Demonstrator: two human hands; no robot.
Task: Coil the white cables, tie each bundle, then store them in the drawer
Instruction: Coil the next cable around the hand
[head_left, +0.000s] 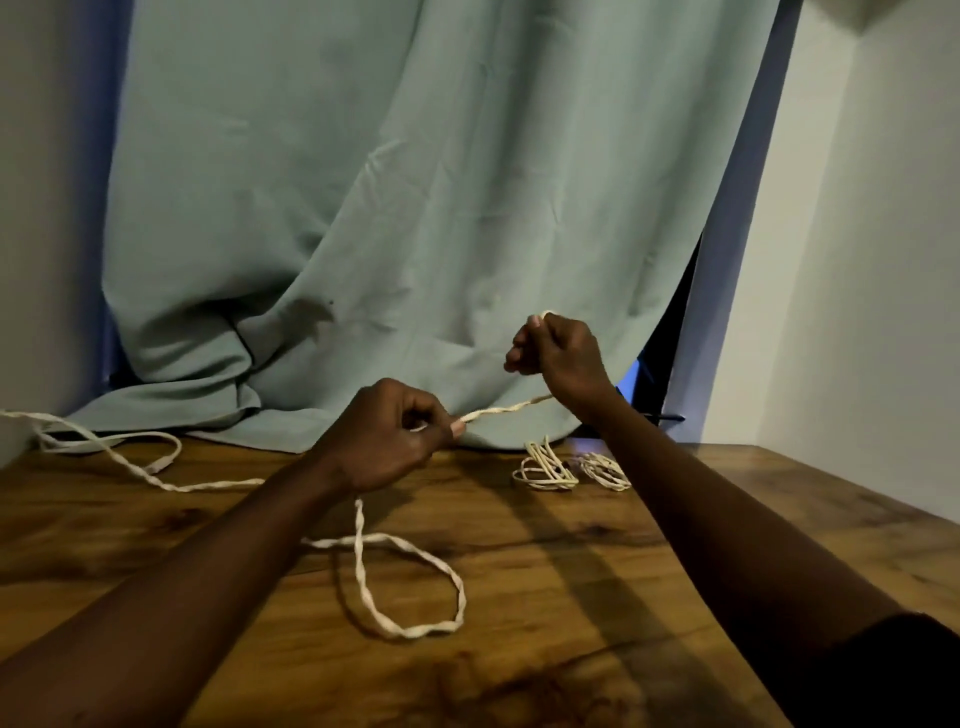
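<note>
Evidently mid-coil: the white cable (506, 409) stretches centre-frame between the left hand (384, 436), pinching it, and the right hand (556, 353), its grip curled round the end; slack loops over the desk (675, 571) below. Next, probably gathering another loop without tangling.

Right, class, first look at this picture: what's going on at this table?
A person is working on a long twisted white cable. The left hand pinches it, and the right hand, held higher, grips its end, so a short stretch runs between them. The rest of the cable lies loose on the wooden table, looping near the person and trailing off to the left. A coiled bundle and a smaller bundle lie beside the right wrist. No drawer is in view.
</note>
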